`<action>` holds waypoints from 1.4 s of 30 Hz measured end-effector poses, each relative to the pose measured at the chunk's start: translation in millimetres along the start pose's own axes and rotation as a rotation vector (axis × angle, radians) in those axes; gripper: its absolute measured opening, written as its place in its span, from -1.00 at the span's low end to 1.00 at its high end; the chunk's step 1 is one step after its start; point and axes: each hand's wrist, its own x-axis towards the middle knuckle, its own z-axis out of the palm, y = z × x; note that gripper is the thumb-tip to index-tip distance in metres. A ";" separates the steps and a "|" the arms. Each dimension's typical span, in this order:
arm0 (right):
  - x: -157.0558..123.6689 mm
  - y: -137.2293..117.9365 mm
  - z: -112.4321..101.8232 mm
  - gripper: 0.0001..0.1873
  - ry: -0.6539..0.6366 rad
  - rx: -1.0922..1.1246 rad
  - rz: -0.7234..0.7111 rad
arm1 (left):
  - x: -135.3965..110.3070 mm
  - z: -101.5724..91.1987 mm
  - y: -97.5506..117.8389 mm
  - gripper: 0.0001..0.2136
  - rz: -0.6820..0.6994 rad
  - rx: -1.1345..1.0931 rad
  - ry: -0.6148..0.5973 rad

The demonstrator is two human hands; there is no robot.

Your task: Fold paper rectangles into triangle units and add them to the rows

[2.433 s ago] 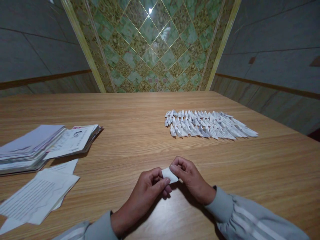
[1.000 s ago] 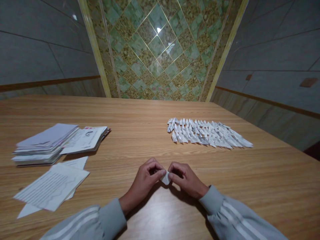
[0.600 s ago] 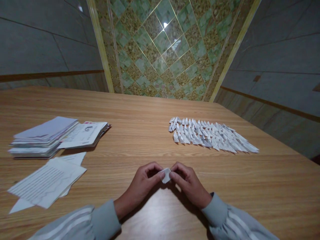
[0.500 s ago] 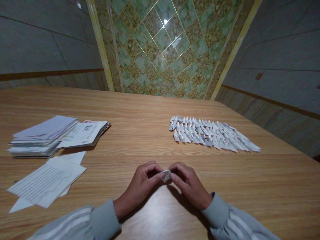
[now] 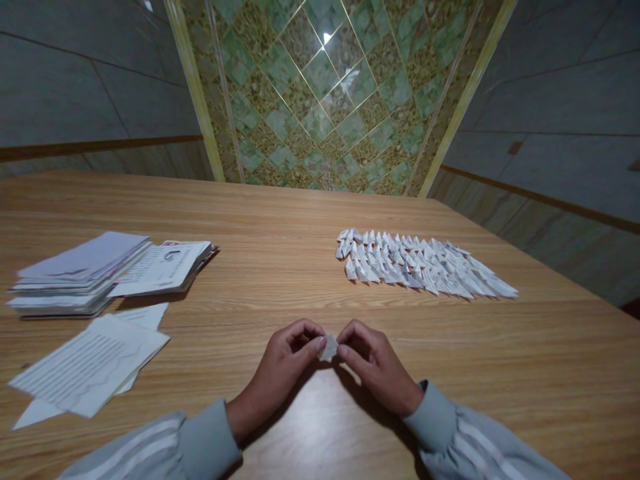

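Note:
A small folded piece of paper, whitish and angular, is held between my two hands just above the table. My left hand pinches its left side with thumb and forefinger. On the other side, my right hand grips its right edge between thumb and fingertips. Beyond my right hand, several folded paper pieces with pointed tips stand in close rows. The fingers partly cover the paper's edges, so its full shape is hidden.
Stacked papers and booklets lie at the left of the wooden table, with a printed booklet beside them. Nearer me, loose lined sheets overlap. A tiled wall rises behind the table.
The folded paper has turned slightly and shows a broader face between the fingers. Both hands stay in nearly the same place; the whole view has shifted a little.

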 end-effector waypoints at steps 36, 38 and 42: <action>-2.0 -1.8 1.9 -0.79 0.033 -0.207 -0.172 | -10.2 -0.8 6.5 -0.79 0.230 0.353 -0.030; -2.8 -4.3 2.9 -0.79 0.029 -0.222 -0.190 | -11.0 -0.3 6.6 -0.80 0.245 0.382 -0.028; -3.2 -7.8 4.0 -0.86 0.013 -0.207 -0.153 | -10.0 1.0 5.9 -0.80 0.157 0.301 -0.032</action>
